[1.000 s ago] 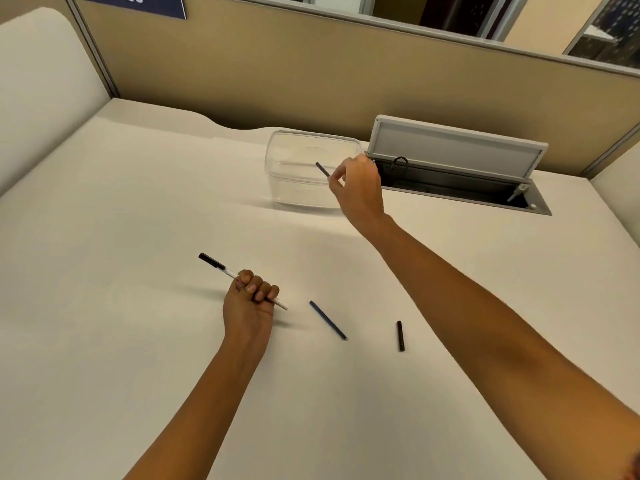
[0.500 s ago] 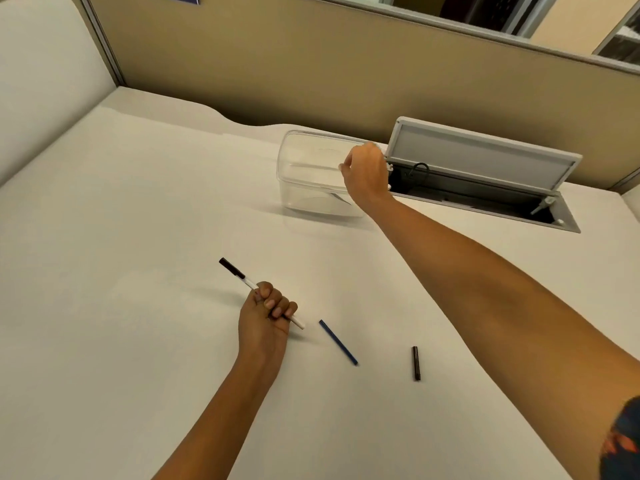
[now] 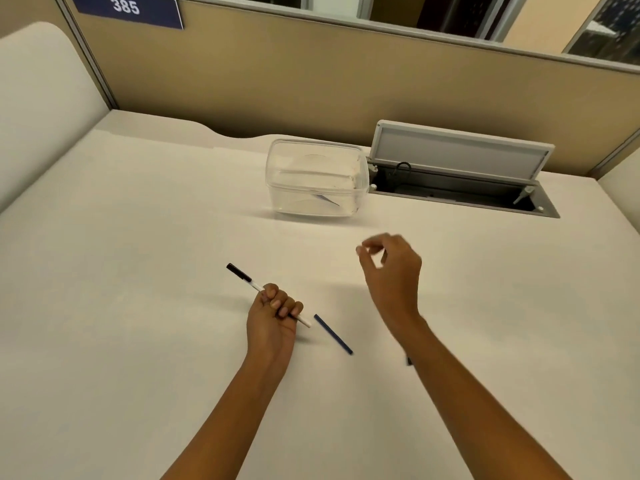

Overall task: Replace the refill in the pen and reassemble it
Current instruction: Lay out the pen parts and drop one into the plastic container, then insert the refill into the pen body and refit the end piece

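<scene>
My left hand (image 3: 273, 315) is closed around a white pen barrel (image 3: 254, 285) with a black cap at its far end; the barrel slants across the table. Just right of that hand a thin dark blue refill (image 3: 333, 334) lies flat on the table. My right hand (image 3: 391, 268) hovers above the table, empty, with fingers loosely curled and apart. A small black pen piece (image 3: 409, 361) is mostly hidden behind my right forearm. A thin dark refill (image 3: 325, 199) rests inside the clear plastic container (image 3: 277, 174) at the back.
An open cable hatch (image 3: 460, 157) with a raised grey lid sits right beside the container. A tan partition wall runs along the back of the white table (image 3: 138, 237), and a cushioned panel stands on the left.
My right hand let go of the dark refill into the container and drew back toward me, now empty over the table. My left hand has kept its hold on the pen barrel.
</scene>
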Demonstrator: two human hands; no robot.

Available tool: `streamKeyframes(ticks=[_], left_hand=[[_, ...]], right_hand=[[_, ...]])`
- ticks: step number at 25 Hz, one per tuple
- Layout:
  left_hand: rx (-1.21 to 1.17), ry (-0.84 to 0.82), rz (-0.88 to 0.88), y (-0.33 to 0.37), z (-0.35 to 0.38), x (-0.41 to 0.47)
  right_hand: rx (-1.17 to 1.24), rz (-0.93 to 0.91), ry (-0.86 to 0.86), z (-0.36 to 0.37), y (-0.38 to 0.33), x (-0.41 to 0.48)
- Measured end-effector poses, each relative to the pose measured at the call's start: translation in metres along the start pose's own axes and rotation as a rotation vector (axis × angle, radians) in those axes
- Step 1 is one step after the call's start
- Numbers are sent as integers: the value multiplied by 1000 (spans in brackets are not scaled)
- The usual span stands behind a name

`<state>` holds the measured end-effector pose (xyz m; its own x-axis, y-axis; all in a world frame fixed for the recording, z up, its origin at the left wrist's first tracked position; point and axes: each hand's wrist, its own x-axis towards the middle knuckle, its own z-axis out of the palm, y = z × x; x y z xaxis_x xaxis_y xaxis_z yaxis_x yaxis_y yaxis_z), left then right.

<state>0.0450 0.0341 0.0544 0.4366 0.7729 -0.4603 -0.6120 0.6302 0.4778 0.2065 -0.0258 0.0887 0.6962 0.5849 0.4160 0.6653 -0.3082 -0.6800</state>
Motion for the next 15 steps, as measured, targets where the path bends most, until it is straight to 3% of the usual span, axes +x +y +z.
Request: streamKeyframes(ticks=[8,15], left_hand=[[-33,-22,-31,-6,3,-14],[-47,-57,-14,-5,9,-29]], right_hand=[[-22,212,-219,-17,10,-110],[-137,159,-283,-11,11,-126]])
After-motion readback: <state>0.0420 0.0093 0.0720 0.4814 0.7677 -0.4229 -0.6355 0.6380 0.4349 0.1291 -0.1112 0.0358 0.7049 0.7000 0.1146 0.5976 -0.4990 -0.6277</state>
